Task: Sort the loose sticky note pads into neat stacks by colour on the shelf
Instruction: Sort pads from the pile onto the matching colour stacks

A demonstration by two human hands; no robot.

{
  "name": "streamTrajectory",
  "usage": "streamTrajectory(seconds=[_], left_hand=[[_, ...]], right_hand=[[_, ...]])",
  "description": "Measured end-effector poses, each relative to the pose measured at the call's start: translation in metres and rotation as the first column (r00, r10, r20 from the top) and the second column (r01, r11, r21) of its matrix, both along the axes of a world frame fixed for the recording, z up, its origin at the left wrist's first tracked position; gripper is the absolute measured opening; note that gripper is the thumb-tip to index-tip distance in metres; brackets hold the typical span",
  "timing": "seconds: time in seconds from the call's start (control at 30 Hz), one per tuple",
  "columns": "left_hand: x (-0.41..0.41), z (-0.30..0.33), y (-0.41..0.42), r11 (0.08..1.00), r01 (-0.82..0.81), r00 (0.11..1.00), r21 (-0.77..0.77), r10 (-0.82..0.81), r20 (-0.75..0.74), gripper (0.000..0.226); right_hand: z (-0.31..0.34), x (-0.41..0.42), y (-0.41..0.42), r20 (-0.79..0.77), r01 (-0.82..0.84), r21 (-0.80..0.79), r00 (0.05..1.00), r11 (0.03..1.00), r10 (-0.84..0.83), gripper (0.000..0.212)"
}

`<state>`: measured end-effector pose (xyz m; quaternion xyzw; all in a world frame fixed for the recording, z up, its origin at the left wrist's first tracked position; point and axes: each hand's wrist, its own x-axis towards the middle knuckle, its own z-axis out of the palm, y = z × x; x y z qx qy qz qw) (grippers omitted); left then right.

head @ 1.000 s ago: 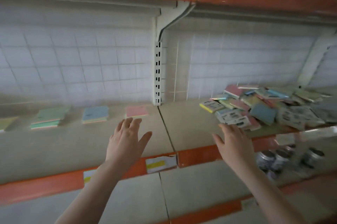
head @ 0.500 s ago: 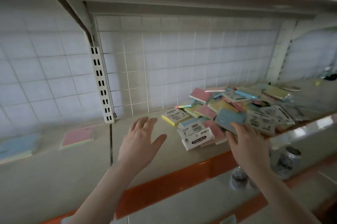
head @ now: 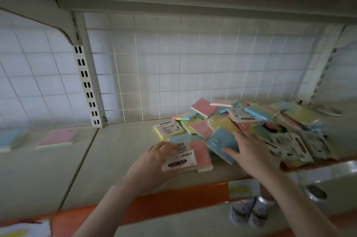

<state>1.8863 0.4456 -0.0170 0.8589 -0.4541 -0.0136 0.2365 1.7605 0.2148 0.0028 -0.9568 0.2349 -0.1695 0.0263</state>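
Reaching into the near edge of the heap, both hands have now made contact with pads, where half a second earlier the left hand (head: 152, 161) hovered spread above bare shelf (head: 108, 151) and only the right hand (head: 249, 151) had arrived. The left fingers (head: 164, 147) curl round the near-left edge of a label-up pad (head: 180, 158) printed "STICKY NOTE", thumb side under it and fingertips on its top, so it reads as gripped (though how firmly, the blur will not let me say). A pink pad (head: 201, 154) lies just beyond those fingertips, touching the labelled one. The right fingers (head: 234, 134) lie fairly straight, flat on a tilted blue pad (head: 222, 144), with the thumb pressed to its near face; pressing or steadying rather than clasping, as far as I can tell. Past the right fingertips the loose pile of pads (head: 260, 121) sprawls unsorted, pink, yellow, blue and label-side-up mixed together. Well away from the left fingers, on the far-left stretch of shelf, sit a started pink stack (head: 58, 139) and a blue stack (head: 9, 140) at the frame edge. Compared with a second ago, the view has swung right toward the heap, so the green and yellow stacks have dropped out of sight. My judgement: the picking step has begun, sorting is barely started, and each pad's colour must be checked before it travels left.
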Motion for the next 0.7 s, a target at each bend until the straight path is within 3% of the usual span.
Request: streamTrajectory(seconds=[0.17, 0.33, 0.5, 0.7], left_hand=[[-0.01, -0.004, -0.013, 0.991, -0.136, 0.988, -0.016, 0.134, -0.083, 0.057], [-0.009, 0.0, -0.006, 0.992, -0.119, 0.964, -0.034, 0.108, -0.242, 0.067], [-0.005, 0.003, -0.009, 0.996, -0.093, 0.979, -0.006, 0.09, -0.183, 0.082], [-0.009, -0.001, -0.011, 0.984, -0.175, 0.983, -0.034, 0.173, -0.059, 0.075]], right_hand=[[0.0, -0.005, -0.024, -0.06, -0.109, -0.001, 0.992, 0.994, 0.109, 0.064], [-0.001, -0.002, -0.03, -0.019, -0.125, 0.049, 0.992, 0.991, 0.126, 0.066], [-0.004, 0.003, -0.033, 0.114, -0.159, 0.169, 0.983, 0.973, 0.141, 0.07], [-0.003, 0.005, -0.037, 0.28, -0.309, 0.303, 0.933, 0.902, 0.225, 0.057]])
